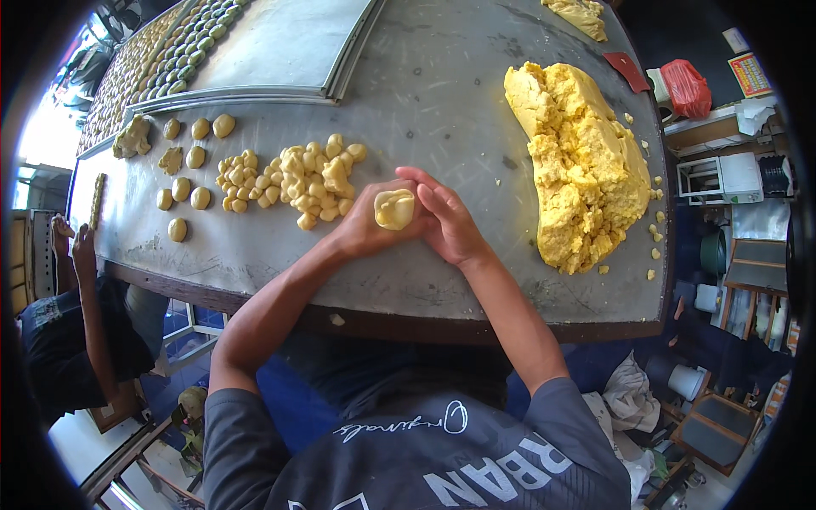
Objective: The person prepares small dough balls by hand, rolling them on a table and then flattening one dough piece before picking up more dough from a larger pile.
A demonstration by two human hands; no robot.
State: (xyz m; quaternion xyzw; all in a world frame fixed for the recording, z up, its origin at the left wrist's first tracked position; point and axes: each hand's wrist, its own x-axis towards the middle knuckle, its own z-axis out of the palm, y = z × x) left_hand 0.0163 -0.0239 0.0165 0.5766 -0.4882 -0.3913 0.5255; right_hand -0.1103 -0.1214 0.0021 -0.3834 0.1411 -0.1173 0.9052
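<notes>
Above the table's near edge, my left hand [367, 223] is curled around a small piece of pale dough [394, 209], whose folded, hollowed top shows above the fingers. My right hand [452, 225] is cupped against the left from the right side, its visible fingers stretched out; some of its fingers are hidden. Just left of my hands lies a heap of small pale dough balls [310, 180], with a group of smaller lumps [238, 180] beside it. Farther left, several smooth round dough balls [200, 198] sit apart on the metal tabletop [425, 110].
A large crumbly yellow mass [586, 170] lies on the right, with crumbs around it. Another yellow lump [578, 15] and a red scraper-like piece [626, 71] are at the far right. A metal tray [255, 51] with rows of shaped pieces stands far left. Another person's hands [76, 242] show at left.
</notes>
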